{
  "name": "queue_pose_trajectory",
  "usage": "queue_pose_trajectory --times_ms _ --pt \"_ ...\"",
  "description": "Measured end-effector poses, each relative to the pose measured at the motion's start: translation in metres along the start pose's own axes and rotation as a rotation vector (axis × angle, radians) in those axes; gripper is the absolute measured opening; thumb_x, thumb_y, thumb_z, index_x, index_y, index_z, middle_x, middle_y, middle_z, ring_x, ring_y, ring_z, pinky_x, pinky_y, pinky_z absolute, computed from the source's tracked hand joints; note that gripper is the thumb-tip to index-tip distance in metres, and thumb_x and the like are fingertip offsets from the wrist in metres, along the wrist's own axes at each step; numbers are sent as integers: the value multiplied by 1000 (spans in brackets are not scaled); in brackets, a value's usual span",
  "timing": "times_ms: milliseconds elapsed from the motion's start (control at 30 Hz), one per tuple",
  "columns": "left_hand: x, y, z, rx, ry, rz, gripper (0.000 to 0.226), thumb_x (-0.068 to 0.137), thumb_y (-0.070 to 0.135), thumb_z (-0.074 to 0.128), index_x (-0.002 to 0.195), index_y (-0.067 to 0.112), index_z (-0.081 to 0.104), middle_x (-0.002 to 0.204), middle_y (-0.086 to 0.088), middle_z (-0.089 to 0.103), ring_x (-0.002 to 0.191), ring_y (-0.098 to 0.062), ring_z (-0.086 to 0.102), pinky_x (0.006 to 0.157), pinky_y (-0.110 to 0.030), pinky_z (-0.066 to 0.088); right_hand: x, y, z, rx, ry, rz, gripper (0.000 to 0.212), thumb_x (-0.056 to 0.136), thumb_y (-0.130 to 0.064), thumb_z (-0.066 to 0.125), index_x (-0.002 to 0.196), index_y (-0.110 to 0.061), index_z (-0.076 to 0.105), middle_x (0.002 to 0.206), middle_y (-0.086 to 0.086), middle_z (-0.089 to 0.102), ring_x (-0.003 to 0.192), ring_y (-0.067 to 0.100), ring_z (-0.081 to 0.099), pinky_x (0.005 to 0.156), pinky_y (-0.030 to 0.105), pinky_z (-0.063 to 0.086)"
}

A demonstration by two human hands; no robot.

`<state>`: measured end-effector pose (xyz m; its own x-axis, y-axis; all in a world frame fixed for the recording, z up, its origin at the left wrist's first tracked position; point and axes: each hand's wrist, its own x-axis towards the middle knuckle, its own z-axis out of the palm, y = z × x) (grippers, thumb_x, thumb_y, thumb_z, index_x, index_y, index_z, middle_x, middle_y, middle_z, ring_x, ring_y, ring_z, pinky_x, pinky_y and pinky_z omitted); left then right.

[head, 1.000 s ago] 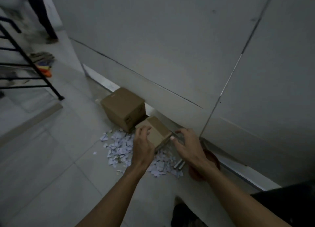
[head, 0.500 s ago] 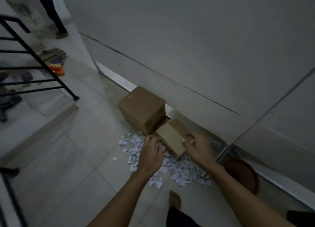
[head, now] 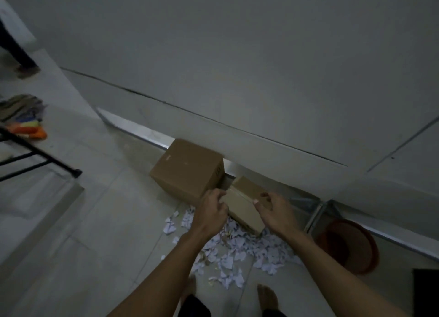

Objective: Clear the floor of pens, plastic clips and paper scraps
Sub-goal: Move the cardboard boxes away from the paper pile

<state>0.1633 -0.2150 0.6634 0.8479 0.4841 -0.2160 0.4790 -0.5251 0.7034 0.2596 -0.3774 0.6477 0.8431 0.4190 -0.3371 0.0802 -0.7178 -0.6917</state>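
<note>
Head cam: both hands are on the small box [head: 244, 206], left hand [head: 210, 211] pinching its 9 o'clock edge, right hand [head: 276, 212] its 3 o'clock edge. Paper scraps [head: 237, 252] are heaped underneath at 6 o'clock, so I'd guess lifting it carelessly scatters them wider.

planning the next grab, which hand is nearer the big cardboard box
Left. The left hand is right at the big cardboard box's front corner while gripping the small cardboard box. The right hand grips the small box's far side, clearly apart from the big one.
</note>
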Motion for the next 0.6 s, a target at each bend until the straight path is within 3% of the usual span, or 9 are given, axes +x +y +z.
queue_pose_trajectory --times_ms 367,600 --pt "84 -68 -39 34 -354 129 41 96 12 47 137 12 45 135 -8 52 120 -20 51 93 -24 39 2 -25 85 196 198 381 44 95 -37 56 131 -13 51 131 11 56 117 24 54 87 26 39" --pt "110 -121 -14 58 -422 80 41 98 13 48 138 10 44 132 -8 53 104 -11 50 80 -16 33 18 7 143 216 187 492 39 94 -33 57 125 -9 54 125 11 58 107 23 57 78 21 34"
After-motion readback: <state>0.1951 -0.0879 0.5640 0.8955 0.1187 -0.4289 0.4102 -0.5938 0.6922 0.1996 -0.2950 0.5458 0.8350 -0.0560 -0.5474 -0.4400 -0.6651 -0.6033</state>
